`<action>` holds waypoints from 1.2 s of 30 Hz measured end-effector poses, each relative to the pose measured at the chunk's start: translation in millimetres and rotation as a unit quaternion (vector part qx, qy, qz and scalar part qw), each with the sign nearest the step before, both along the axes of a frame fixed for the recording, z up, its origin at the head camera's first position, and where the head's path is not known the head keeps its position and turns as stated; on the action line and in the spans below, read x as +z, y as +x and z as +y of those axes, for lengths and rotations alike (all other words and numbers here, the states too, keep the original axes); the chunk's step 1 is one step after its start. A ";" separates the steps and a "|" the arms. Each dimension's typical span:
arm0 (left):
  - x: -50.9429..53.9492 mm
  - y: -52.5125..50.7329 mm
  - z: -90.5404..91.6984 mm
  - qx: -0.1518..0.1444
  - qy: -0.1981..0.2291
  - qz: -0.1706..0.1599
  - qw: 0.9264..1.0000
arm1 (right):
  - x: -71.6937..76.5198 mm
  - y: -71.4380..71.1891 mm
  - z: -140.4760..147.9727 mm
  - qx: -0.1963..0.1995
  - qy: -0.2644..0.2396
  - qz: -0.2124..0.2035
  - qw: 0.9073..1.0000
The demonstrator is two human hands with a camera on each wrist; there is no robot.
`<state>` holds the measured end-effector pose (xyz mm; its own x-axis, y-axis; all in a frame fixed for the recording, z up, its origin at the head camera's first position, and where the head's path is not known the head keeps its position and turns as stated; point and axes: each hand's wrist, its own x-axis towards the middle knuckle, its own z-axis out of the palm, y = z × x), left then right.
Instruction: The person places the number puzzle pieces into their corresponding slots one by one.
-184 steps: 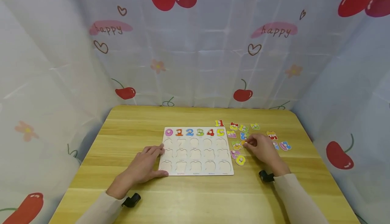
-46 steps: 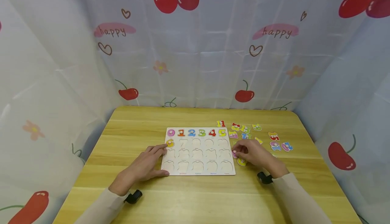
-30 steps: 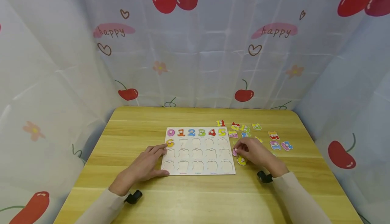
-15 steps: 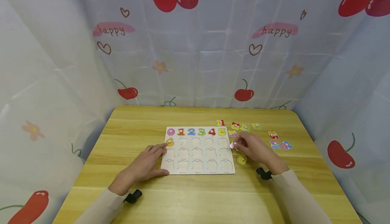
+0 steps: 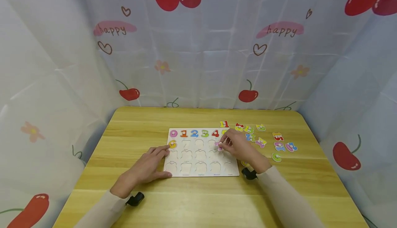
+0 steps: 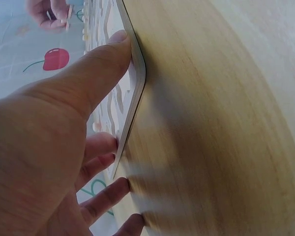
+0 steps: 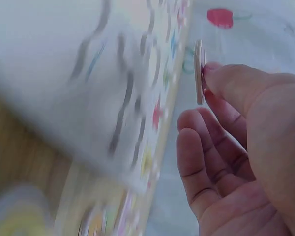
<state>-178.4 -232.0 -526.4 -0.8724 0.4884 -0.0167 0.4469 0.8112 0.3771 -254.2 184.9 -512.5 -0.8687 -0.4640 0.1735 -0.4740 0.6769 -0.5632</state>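
A white number puzzle board (image 5: 193, 162) lies on the table, its top row filled with the pieces 0 to 5 and an orange 6 piece (image 5: 172, 144) starting the second row. My left hand (image 5: 145, 164) rests at the board's left side. In the left wrist view its thumb (image 6: 108, 61) presses on the board's edge, the fingers spread along the side. My right hand (image 5: 240, 148) pinches a pink 7 piece (image 5: 218, 146) by its knob, above the right part of the board. Seen edge-on in the right wrist view, the puzzle piece (image 7: 198, 73) is apart from the board.
Loose number pieces lie right of the board, among them an 11 piece (image 5: 224, 124), a green piece (image 5: 276, 157) and a red and yellow piece (image 5: 277, 136). A yellow piece (image 5: 245, 164) is partly hidden by the right wrist. A cherry-print curtain (image 5: 198, 48) surrounds the wooden table (image 5: 186, 200).
The orange 6 piece has come onto the board. My right hand has picked up the pink 7 piece beside the board and carried it left over it. My left hand has stayed put.
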 end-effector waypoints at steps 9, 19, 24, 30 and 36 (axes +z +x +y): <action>0.0 0.6 1.0 0.000 0.003 -0.001 1.000 | -5.0 -11.2 -64.0 0.013 -0.019 -0.027 0.999; 0.8 0.6 0.8 -0.003 0.002 0.003 1.000 | -10.0 -23.0 -120.6 0.014 -0.003 -0.022 1.000; 0.6 1.1 0.3 -0.003 0.000 0.004 1.000 | -12.3 -24.7 -135.6 0.010 0.015 -0.041 0.999; -1.2 0.6 0.0 -0.004 -0.001 0.006 1.000 | -18.3 -24.9 -143.0 0.002 0.025 -0.037 0.999; -0.8 0.8 -0.2 -0.003 -0.001 0.005 1.000 | -17.4 -23.5 -144.0 -0.007 0.036 -0.039 0.999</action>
<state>-177.6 -232.2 -527.2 -0.8692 0.4944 -0.0090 0.4564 0.8092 0.3701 -277.7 40.8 -529.8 -0.8851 -0.4596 0.0726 -0.4205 0.7233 -0.5478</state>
